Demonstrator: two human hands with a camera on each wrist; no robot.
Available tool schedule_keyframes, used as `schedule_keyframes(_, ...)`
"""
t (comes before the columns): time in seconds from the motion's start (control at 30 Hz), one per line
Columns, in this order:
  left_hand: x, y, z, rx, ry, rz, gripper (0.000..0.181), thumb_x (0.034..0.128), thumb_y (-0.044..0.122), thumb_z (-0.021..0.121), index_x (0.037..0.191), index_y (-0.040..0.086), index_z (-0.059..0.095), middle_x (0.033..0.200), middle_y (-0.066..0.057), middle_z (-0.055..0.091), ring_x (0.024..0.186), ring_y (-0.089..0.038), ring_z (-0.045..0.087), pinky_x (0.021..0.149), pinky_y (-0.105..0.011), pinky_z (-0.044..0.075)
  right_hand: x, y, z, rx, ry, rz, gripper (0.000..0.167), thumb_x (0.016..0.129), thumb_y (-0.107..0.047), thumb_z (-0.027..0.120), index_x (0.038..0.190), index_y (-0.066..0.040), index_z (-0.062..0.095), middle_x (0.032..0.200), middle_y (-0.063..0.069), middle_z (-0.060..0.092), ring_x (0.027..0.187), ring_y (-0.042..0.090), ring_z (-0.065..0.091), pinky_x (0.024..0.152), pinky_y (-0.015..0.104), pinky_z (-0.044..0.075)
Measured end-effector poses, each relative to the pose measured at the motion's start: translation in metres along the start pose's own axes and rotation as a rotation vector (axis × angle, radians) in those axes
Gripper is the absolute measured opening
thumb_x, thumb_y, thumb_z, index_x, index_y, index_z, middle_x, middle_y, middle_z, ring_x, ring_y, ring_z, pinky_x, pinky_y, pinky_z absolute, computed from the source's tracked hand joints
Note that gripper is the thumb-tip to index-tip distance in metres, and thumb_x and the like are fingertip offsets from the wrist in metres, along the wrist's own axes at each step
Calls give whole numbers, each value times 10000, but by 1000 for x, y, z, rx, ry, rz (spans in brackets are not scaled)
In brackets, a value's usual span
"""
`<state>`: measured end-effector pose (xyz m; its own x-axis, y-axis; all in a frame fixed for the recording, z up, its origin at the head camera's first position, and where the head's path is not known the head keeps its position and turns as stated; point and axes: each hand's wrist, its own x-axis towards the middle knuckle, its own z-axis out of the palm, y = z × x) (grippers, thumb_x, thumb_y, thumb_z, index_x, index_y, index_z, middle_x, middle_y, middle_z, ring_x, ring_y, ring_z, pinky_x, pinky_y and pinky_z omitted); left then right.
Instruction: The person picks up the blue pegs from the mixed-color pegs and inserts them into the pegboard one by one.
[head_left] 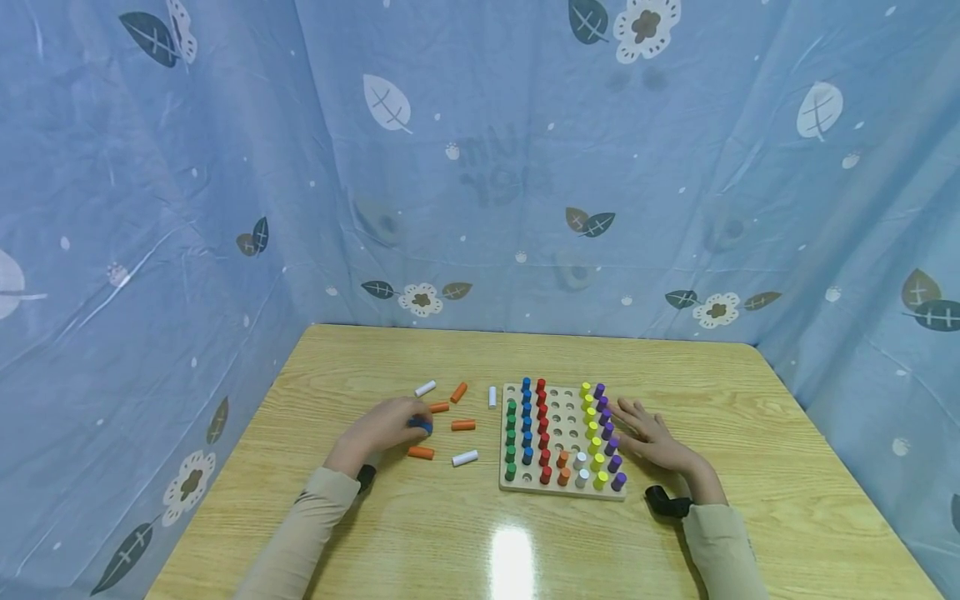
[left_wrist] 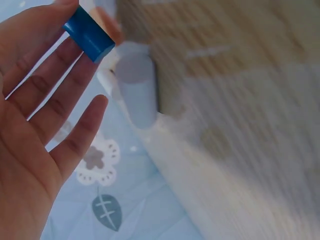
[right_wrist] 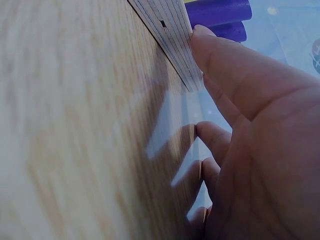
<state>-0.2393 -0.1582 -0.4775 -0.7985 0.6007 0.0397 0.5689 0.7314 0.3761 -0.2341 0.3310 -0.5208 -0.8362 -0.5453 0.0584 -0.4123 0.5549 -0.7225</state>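
Observation:
Between the thumb and fingers of my left hand (head_left: 388, 423) is pinched a blue peg (left_wrist: 90, 34), held just above the table among loose orange and white pegs. A wooden pegboard (head_left: 562, 492) lies to the right, with columns of green, blue, red, yellow and purple pegs standing in it. Two orange pegs (head_left: 563, 468) and two white ones stand at the near end of its middle columns, whose farther holes are bare. One near hole (head_left: 527, 478) in the blue column is bare too. My right hand (head_left: 654, 440) rests with spread fingers at the board's right edge, its thumb touching the side.
Several loose orange pegs (head_left: 463, 425) lie left of the board. A white peg (head_left: 465, 458) lies near them, another (head_left: 425, 388) farther back, and a third (head_left: 492, 397) close to the board's left edge. A patterned blue curtain (head_left: 480, 167) hangs behind the wooden table (head_left: 420, 533).

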Motion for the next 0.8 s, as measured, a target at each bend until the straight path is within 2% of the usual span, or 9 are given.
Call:
schedule_keyframes(0.23,4,11,-1,-58,6,-23,166,868,221,660,1012,139,674,945,62,655,848,-73,597,736,-273,500,0,0,1,-4,1,8,554,961,-170,492,1446,-14,275,1489,316,73,1336,535,-84,976,696,-148)
schedule_keyframes(0.43,10,22,-1,-139,3,-2,144,880,223,645,1007,160,671,924,100,638,808,-59,579,709,-256,494,0,-1,2,-7,8,5,542,958,-158,494,1440,-14,291,1488,318,79,1336,534,-84,975,696,-150)
schedule_keyframes(0.67,15,35,-2,-158,24,22,175,881,187,644,1038,117,671,971,55,641,834,-65,574,738,-275,500,0,-4,1,-8,8,7,542,959,-159,492,1443,-21,289,1488,316,84,1337,534,-80,978,695,-143)
schedule_keyframes(0.8,17,40,-1,-153,24,26,161,879,193,647,1027,135,672,966,55,649,847,-61,589,749,-262,507,0,-5,1,-8,7,10,544,957,-155,494,1443,-22,289,1489,315,83,1338,532,-81,979,693,-145)
